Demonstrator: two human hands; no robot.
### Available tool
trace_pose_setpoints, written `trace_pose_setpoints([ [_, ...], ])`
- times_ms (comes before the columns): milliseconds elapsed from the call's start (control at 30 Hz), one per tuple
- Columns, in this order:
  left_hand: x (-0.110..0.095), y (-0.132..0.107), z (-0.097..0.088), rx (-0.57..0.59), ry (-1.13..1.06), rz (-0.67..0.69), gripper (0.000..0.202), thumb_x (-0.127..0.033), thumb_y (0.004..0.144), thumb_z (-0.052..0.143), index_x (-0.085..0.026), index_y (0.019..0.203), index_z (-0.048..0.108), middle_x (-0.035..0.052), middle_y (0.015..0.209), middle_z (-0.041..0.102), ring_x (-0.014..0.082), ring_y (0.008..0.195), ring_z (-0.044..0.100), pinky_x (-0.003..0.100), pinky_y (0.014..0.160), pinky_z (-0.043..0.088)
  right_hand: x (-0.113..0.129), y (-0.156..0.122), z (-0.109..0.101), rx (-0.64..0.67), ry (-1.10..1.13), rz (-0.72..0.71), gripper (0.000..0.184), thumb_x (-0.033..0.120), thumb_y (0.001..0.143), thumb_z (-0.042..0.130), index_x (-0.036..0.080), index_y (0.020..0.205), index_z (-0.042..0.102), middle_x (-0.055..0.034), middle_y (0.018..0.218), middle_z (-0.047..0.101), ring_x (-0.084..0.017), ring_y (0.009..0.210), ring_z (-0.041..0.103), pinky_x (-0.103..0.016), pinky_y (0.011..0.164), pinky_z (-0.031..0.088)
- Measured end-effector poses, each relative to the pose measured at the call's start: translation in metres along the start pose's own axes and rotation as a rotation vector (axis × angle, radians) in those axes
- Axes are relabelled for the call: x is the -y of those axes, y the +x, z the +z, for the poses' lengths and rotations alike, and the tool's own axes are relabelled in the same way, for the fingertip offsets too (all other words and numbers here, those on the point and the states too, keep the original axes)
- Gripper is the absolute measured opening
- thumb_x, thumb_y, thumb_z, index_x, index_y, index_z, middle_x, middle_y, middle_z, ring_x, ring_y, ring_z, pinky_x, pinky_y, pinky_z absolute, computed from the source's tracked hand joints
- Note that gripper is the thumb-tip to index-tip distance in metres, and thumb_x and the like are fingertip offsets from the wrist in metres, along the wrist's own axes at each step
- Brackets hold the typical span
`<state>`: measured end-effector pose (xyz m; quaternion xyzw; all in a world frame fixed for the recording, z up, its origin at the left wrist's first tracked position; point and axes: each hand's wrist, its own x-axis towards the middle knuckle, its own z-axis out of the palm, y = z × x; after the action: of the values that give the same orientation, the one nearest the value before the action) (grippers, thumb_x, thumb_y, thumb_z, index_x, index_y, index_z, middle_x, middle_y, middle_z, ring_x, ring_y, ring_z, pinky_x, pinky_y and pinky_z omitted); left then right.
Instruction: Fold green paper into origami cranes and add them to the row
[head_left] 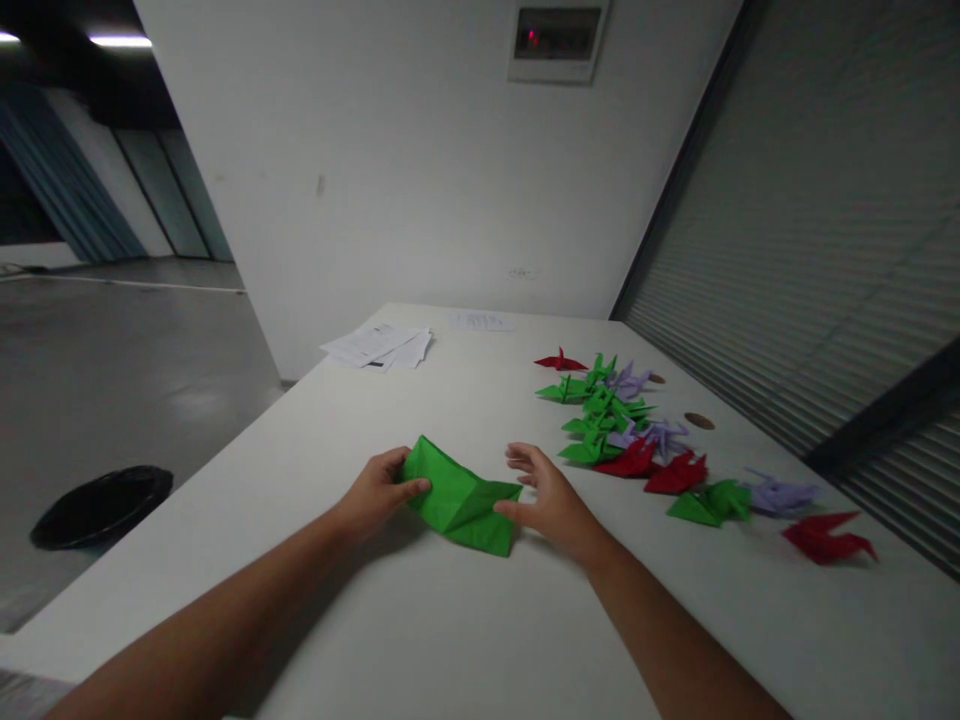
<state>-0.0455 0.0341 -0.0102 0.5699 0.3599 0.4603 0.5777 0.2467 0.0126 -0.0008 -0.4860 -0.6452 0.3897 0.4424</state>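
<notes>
A creased sheet of green origami paper (459, 500) is held up just over the white table (450, 640), its lower edge hanging toward me. My left hand (382, 488) pinches its left end, thumb in front and fingers behind. At the right end is my right hand (547, 500), fingers spread and curved around the paper's corner. The right thumb overlaps the paper's right edge; whether it presses on it I cannot tell.
Folded green, red and purple paper cranes (600, 410) lie along the table's right side. Printed sheets (375, 345) rest at the far left, another paper (482, 322) by the wall. A black-lined bin (101, 508) stands left of the table. Blinds (825, 220) border the right.
</notes>
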Motion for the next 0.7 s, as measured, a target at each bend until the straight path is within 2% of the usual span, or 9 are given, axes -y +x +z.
trace_pose_setpoints([
  [100, 0.002, 0.001, -0.003, -0.046, -0.05, 0.048, 0.034, -0.032, 0.072, 0.088, -0.013, 0.096, 0.073, 0.0056, 0.089, 0.075, 0.0191, 0.081, 0.068, 0.031, 0.077, 0.056, -0.01, 0.003, 0.0, -0.024, 0.2, 0.148, 0.084, 0.034, 0.055, 0.095, 0.028, 0.127, 0.053, -0.0125, 0.133, 0.062, -0.028, 0.12, 0.062, -0.05, 0.104, 0.048],
  [233, 0.005, 0.002, -0.006, -0.071, -0.095, 0.125, 0.034, -0.029, 0.073, 0.088, -0.015, 0.102, 0.075, 0.0067, 0.099, 0.077, 0.0204, 0.088, 0.07, 0.033, 0.083, 0.058, -0.003, 0.001, 0.003, 0.122, 0.42, 0.262, 0.067, 0.036, 0.059, 0.095, 0.024, 0.116, 0.062, -0.0096, 0.113, 0.073, -0.027, 0.103, 0.071, -0.048, 0.096, 0.054],
  [300, 0.005, 0.002, -0.006, -0.065, -0.093, 0.144, 0.034, -0.029, 0.074, 0.087, -0.015, 0.103, 0.075, 0.0072, 0.102, 0.078, 0.0213, 0.091, 0.071, 0.034, 0.085, 0.058, 0.004, 0.0, 0.006, 0.159, 0.448, 0.241, 0.059, 0.036, 0.06, 0.095, 0.02, 0.11, 0.068, -0.0094, 0.106, 0.076, -0.027, 0.099, 0.072, -0.047, 0.098, 0.053],
  [433, 0.002, 0.001, -0.006, -0.053, -0.005, 0.144, 0.035, -0.034, 0.073, 0.087, -0.014, 0.1, 0.076, 0.0083, 0.097, 0.078, 0.0221, 0.086, 0.071, 0.034, 0.081, 0.058, 0.007, 0.001, 0.013, 0.104, 0.427, 0.172, 0.046, 0.039, 0.062, 0.093, 0.018, 0.098, 0.076, -0.0072, 0.095, 0.079, -0.026, 0.091, 0.073, -0.043, 0.092, 0.055],
  [567, -0.002, -0.002, -0.002, 0.0, 0.112, 0.121, 0.037, -0.041, 0.076, 0.085, -0.013, 0.099, 0.076, 0.0091, 0.093, 0.077, 0.0219, 0.083, 0.069, 0.034, 0.079, 0.057, 0.002, 0.001, 0.016, 0.062, 0.314, 0.088, 0.032, 0.041, 0.068, 0.087, 0.017, 0.088, 0.077, -0.0048, 0.085, 0.078, -0.023, 0.08, 0.07, -0.038, 0.081, 0.056],
  [700, -0.004, -0.003, -0.001, 0.049, 0.209, 0.141, 0.039, -0.048, 0.078, 0.081, -0.012, 0.094, 0.077, 0.0081, 0.085, 0.075, 0.0204, 0.076, 0.066, 0.032, 0.073, 0.054, 0.003, -0.001, 0.018, 0.093, 0.16, -0.052, 0.019, 0.036, 0.075, 0.08, 0.019, 0.083, 0.076, -0.0034, 0.082, 0.075, -0.023, 0.08, 0.068, -0.036, 0.078, 0.054],
])
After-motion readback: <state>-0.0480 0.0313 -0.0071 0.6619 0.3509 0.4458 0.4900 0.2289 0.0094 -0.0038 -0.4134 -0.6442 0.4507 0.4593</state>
